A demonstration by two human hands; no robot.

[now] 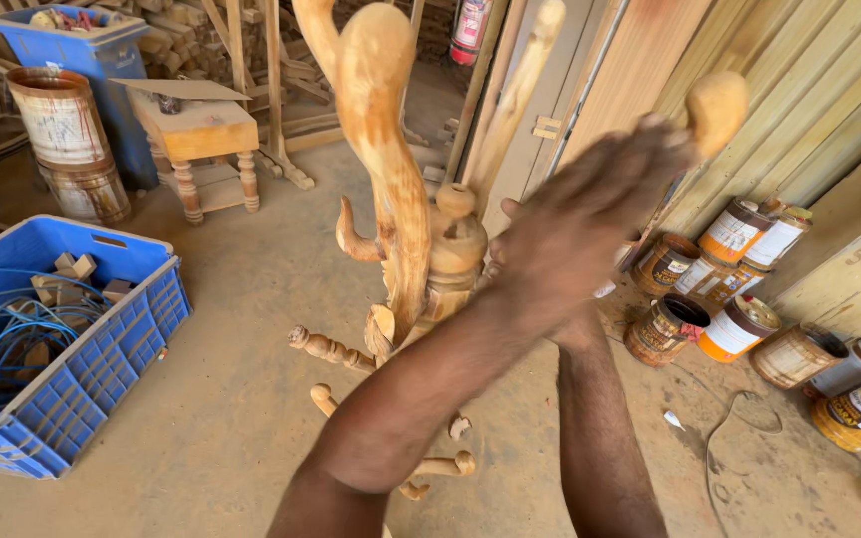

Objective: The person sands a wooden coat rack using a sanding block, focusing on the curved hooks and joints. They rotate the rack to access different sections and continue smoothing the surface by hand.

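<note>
- Coat stand [421, 249] of pale turned wood, upright on the sandy floor [221, 399], curved hook arms rising from a central post; small turned pegs splay out near its base.
- Left hand [575, 224]: fingers [650, 149] stretched flat and released, blurred, reaching across to a rounded hook knob [717, 108] at upper right. Fingertips touch or nearly touch the knob; blur prevents telling which.
- Left forearm crosses diagonally in front of the stand's lower post.
- Right hand: only the forearm [600, 438] shows, rising behind the left wrist. The hand itself is hidden, so whether those fingers are clenched or released cannot be told.
- Just right of the stand: a cluster of used paint tins [739, 329], some on their sides, against a wall of wooden boards [799, 90].
- Left: blue plastic crate [102, 369] holding coiled blue cable and wood offcuts.
- Far left, back: small wooden stool [201, 139], rusty drum [62, 125], blue bin [82, 45] behind it.
- Top centre: red fire extinguisher [470, 25].
</note>
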